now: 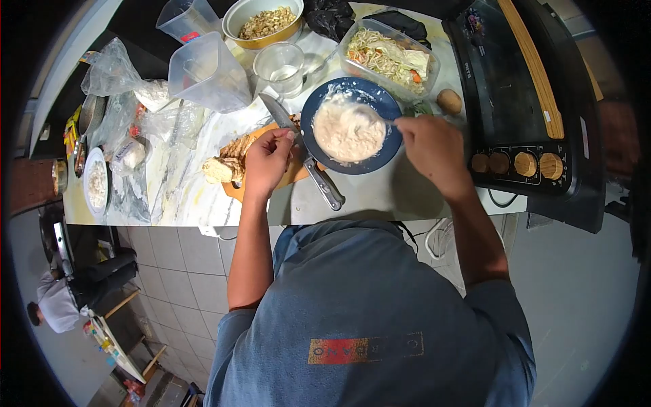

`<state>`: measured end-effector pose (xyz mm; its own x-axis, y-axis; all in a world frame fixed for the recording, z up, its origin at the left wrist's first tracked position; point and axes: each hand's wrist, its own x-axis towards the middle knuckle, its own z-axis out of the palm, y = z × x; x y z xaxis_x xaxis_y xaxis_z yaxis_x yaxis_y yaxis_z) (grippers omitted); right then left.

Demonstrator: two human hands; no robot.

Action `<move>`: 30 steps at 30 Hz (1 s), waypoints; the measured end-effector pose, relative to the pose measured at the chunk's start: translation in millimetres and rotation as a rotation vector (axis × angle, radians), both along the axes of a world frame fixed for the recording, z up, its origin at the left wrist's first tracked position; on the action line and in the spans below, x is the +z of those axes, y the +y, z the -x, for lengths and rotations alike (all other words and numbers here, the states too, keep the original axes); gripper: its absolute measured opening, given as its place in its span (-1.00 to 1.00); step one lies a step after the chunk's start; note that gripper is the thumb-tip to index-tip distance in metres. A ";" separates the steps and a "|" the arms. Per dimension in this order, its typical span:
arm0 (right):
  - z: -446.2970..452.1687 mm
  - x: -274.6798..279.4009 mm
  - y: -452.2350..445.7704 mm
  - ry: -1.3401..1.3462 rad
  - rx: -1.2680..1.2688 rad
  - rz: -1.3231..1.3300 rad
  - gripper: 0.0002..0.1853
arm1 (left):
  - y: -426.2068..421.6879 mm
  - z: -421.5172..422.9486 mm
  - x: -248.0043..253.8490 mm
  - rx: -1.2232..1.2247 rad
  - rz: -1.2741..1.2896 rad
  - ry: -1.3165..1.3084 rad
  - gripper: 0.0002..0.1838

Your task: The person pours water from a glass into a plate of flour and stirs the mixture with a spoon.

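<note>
A dark blue plate (390, 102) holds a thick, pale, wet batter (346, 139). My right hand (434, 150) is closed around the handle of a metal spoon (389, 123), whose head is coated in the batter and hard to make out. My left hand (270, 161) is closed with fingertips pinched, just left of the plate; whether anything is in it cannot be seen. Beside it lies a kitchen knife (321, 183), blade pointing away from me. Under that hand is an orange cutting board (234, 190) with chopped light-brown pieces (220, 169).
Behind the plate stand a container of noodles and vegetables (386, 57), a clear cup (279, 68) and a bowl of chopped food (266, 24). Plastic containers (207, 74) and bags (122, 71) are at left. A round brown item (449, 101) sits near the black stove (522, 152). A person (61, 302) is far left.
</note>
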<state>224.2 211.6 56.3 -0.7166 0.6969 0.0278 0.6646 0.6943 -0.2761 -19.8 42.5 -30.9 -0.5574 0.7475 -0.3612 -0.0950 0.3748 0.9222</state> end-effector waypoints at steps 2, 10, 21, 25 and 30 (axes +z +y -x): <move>2.0 7.3 8.9 -0.033 -0.058 -0.094 -0.80 | -1.0 0.9 2.8 0.011 -0.013 -0.053 -0.69; 20.4 -26.0 16.9 0.000 -0.005 -0.171 -0.77 | 0.7 -3.1 8.2 0.016 0.014 0.015 -0.68; 22.5 -22.5 25.9 -0.010 0.096 -0.107 -0.73 | 3.8 -6.3 2.0 -0.010 0.022 0.002 -0.69; 11.7 -14.7 27.4 -0.003 0.122 -0.054 -0.70 | 2.5 -6.2 4.3 -0.006 -0.006 -0.028 -0.69; 18.4 -21.7 35.3 0.004 0.015 -0.091 -0.71 | 1.0 -7.1 2.6 0.011 0.018 -0.028 -0.69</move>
